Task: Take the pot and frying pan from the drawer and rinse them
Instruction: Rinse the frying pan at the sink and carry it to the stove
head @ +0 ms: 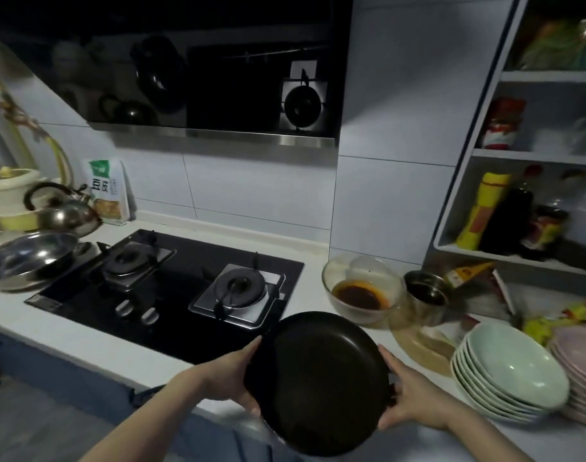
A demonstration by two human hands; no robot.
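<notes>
I hold the black frying pan [318, 383] with my left hand [231, 378] and right hand [415, 395], fingers curled round its rim, above the desk [85, 331] edge. It could bump the green plates [508, 378] close by.

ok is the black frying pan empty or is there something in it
Empty. The frying pan, gripped at its rim by the left hand and right hand, shows only a bare dark inner surface.

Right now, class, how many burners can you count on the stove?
2: the left burner sits beside the steel pot; the right burner lies just beyond the frying pan.
</notes>
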